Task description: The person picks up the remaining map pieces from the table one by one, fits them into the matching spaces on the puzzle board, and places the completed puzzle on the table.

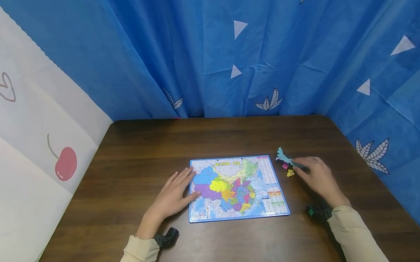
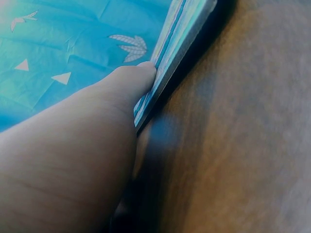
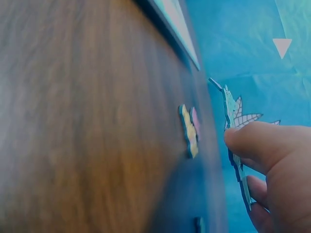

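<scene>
A map puzzle board [image 1: 231,214] with a blue rim lies flat on the table, bearing many coloured regions and a pale grey area near its top. On its left edge rests my left hand [image 1: 175,193], fingers spread; the left wrist view shows the thumb [image 2: 141,75] over the board's edge. To the right of the board, my right hand [image 1: 317,177] pinches a long teal puzzle piece [image 1: 284,157] between thumb and fingers. The right wrist view shows this piece [image 3: 230,109] tilted up off the table. Just below it lie a small magenta piece [image 1: 285,166] and a yellow piece [image 1: 291,173].
The brown wooden table [image 1: 231,136] carries the board and pieces. Behind it and on the right hangs a blue curtain [image 1: 220,48]; a white patterned sheet [image 1: 30,115] hangs on the left. A dark wrist camera [image 1: 167,238] sits on the left wrist, another [image 1: 319,213] on the right.
</scene>
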Motion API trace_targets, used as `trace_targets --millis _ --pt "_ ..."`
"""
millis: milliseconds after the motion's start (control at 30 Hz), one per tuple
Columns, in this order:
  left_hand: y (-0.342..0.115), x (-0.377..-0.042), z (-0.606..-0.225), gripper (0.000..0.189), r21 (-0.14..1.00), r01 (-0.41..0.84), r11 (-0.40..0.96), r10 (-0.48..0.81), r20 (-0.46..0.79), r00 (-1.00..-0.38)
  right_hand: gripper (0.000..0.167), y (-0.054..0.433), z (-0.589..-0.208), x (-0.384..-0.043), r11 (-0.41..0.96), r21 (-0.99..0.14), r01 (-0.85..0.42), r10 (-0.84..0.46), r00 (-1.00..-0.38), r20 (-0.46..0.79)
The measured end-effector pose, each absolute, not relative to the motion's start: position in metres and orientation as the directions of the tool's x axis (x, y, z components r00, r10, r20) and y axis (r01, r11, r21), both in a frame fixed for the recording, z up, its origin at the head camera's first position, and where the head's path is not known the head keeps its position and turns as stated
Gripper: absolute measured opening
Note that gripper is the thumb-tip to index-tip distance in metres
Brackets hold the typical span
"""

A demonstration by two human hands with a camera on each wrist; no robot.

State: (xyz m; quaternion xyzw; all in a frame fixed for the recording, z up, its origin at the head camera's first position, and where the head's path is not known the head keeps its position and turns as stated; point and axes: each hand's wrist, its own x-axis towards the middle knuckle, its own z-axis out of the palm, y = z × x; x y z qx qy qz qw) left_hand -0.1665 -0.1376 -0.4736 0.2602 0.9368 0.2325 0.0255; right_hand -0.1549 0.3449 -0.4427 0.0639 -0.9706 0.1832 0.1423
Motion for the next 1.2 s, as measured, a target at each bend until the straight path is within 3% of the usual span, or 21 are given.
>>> trace_targets --millis 1200 --pt "-0.138 -0.164 -0.469 0.078 0.446 0.477 0.758 0.507 0.058 -0.860 0.033 0.288 -0.416 -0.168 0.870 -0.359 -0.338 -0.213 -0.915 0.343"
